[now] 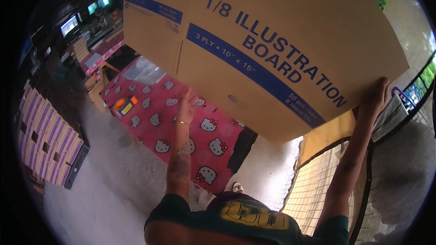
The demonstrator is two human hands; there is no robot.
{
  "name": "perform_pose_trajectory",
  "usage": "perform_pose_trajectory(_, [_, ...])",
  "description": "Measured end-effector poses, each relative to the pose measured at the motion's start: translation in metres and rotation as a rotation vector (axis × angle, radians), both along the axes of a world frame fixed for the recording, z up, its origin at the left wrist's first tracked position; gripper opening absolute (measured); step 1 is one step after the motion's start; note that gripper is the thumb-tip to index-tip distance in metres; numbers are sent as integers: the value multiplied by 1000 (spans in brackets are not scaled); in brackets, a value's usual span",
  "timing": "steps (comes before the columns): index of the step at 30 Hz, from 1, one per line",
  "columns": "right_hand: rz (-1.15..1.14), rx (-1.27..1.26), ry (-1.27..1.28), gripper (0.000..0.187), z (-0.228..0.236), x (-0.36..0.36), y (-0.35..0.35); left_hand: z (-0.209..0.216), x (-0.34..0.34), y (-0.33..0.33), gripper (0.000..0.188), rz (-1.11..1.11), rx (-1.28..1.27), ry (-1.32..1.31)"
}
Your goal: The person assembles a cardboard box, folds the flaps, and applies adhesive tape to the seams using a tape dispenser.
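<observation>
A large flat brown cardboard carton (272, 31) with dark blue lettering and a blue stripe is raised in front of me, tilted down to the right. My right hand (374, 96) grips its lower right edge, some fingers hidden behind the board. Just under the lower left edge is my left hand (185, 104), seen edge-on with fingers pointing up and apparently unwrapped; whether it touches the carton is unclear. Below it stands a table with a pink cartoon-cat cover (154, 102), bearing an orange tape roll in a blue and yellow item (126, 105) and a clear plastic sheet (144, 71).
Stacked brown and purple cartons (47, 136) rest on a dark base at the left. Another pink-covered table (103, 56) stands farther back. To the right are a wire mesh panel (315, 172) and a grey wall (399, 177). The floor (104, 177) is concrete.
</observation>
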State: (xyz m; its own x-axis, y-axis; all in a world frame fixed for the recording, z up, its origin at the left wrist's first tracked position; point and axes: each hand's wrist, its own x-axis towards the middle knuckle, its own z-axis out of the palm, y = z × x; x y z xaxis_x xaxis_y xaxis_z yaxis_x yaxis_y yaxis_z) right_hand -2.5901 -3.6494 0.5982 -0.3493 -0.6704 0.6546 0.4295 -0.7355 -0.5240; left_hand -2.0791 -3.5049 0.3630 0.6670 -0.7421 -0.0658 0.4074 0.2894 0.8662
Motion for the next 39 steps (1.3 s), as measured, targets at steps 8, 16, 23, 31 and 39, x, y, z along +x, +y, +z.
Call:
perform_pose_trajectory(8, [378,19,-9,36,-1,52,-194,-59,50,87,62,430,-50,10])
perform_pose_trajectory(16, [903,363,-193,50,-112,164,-280,-8,-53,17,70,336,-352,-47])
perform_pose_trajectory(23, [1456,567,276,60,-299,292,-197,213,-62,126,43,1262,164,-833])
perform_pose_trajectory(31, [1476,-217,1058,26,-148,277,-168,391,-175,92,45,1023,812,-1438])
perform_pose_trajectory(39, [763,-833,479,37,44,288,-134,370,-127,14,57,728,1399,-1655])
